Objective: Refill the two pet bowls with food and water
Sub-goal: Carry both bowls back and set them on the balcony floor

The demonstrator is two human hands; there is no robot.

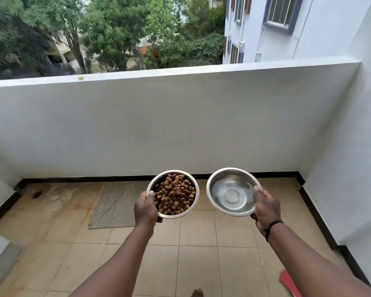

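Head view, left grip: left hand (145, 211) clamps the near-left rim of the food bowl (173, 194), thumb hooked over the rim, fingers hidden under the base.
Head view, right grip: right hand (266, 209) pinches the near-right rim of the water bowl (233, 192) the same way, thumb on top.
Contents: kibble (174, 197) heaped near the rim; the other bowl shows a shallow, clear sheet of water, hard to gauge.
Where the bowls are: both held in the air, side by side and level, just apart, above the tiled floor (197, 264).
Key relation: grey mat (116, 206) lies on the floor ahead and to the left, by the balcony wall (159, 125); the food bowl and left hand are nearer to it, the water bowl sits to its right.
Judgement: both look filled; what is left seems to be setting them down, low and level so the water stays in.
Unknown: the intended resting spot is not marked.
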